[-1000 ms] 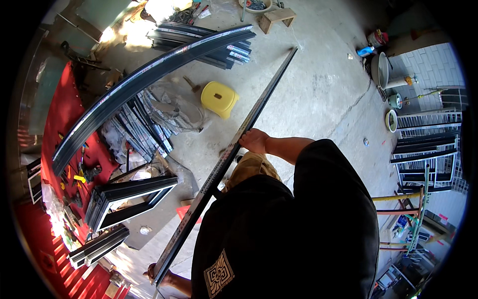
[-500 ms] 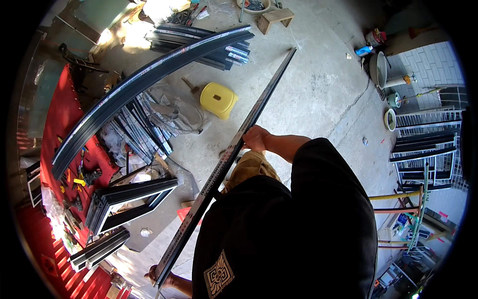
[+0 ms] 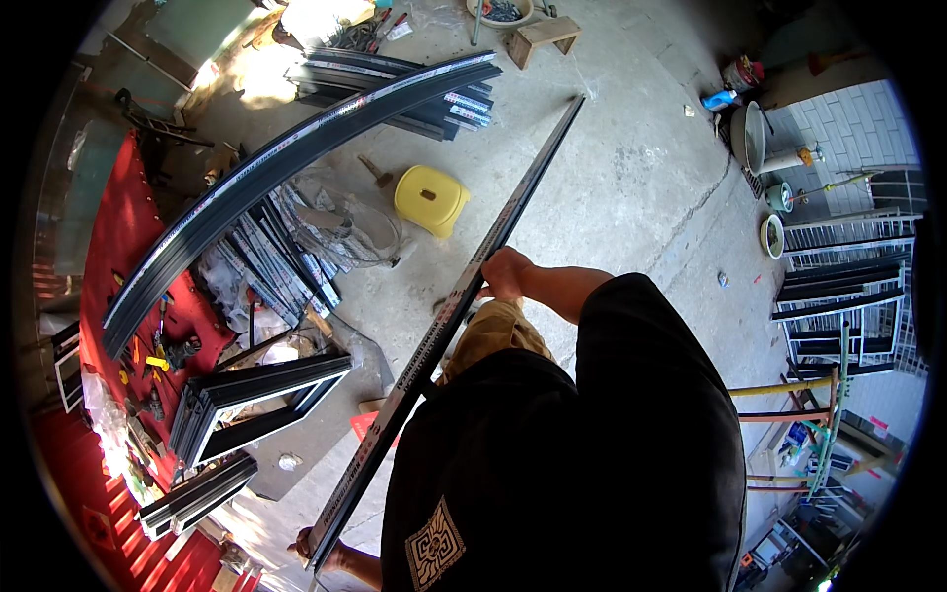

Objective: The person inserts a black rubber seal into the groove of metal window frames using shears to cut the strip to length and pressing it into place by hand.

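Slanting across my body is a long dark metal profile bar (image 3: 434, 345) with a pale printed film strip along it. My right hand (image 3: 505, 273) grips it near its middle, at the height of my thigh. Down at the lower left, my left hand (image 3: 326, 553) is closed round the near end; part of its fingers is hidden behind the bar. The far end reaches out over the concrete floor, to the right of a yellow plastic stool (image 3: 432, 200).
More long profiles (image 3: 286, 158) stretch from a red-covered bench (image 3: 128, 227) toward a stack of bars (image 3: 414, 94). Black window frames (image 3: 261, 405) stand at the left. A small wooden stool (image 3: 543, 37) is at the far side; metal racks (image 3: 843, 296) stand on the right.
Almost nothing differs. The whole view has shifted very slightly, while both hands keep their grip on the bar.
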The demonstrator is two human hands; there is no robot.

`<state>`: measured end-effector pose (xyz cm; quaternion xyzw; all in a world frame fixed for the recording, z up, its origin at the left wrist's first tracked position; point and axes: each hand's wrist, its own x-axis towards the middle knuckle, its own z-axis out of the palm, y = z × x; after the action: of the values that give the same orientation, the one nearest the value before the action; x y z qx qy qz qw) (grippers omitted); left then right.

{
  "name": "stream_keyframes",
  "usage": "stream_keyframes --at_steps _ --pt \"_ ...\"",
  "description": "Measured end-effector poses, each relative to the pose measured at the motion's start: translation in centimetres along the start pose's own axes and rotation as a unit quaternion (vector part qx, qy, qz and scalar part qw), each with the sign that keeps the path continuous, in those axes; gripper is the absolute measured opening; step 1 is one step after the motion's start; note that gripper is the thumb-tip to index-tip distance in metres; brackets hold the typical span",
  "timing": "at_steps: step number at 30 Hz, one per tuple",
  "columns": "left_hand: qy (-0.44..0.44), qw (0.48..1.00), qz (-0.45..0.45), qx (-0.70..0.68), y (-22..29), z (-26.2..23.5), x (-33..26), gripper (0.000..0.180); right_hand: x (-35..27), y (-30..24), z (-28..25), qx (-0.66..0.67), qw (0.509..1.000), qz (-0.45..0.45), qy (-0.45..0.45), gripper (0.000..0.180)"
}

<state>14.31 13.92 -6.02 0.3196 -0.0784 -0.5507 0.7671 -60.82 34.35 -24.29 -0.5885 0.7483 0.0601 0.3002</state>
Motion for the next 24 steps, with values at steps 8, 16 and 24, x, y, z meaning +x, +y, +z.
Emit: stream_keyframes --at_steps 8,16,24 --pt "-0.007 1.000 0.007 0.006 0.7 -0.3 0.1 0.023 -0.4 -0.4 -1.7 0.008 1.000 0.007 -0.028 0.071" --pt "-0.007 1.000 0.002 0.007 0.1 -0.1 0.5 0.024 -0.5 0.1 -1.9 0.019 0.999 0.017 -0.037 0.071" --pt "-0.176 0.974 0.047 0.137 6.7 -4.9 3.1 0.029 1.2 -1.0 -2.7 0.041 0.999 -0.015 0.028 0.060"
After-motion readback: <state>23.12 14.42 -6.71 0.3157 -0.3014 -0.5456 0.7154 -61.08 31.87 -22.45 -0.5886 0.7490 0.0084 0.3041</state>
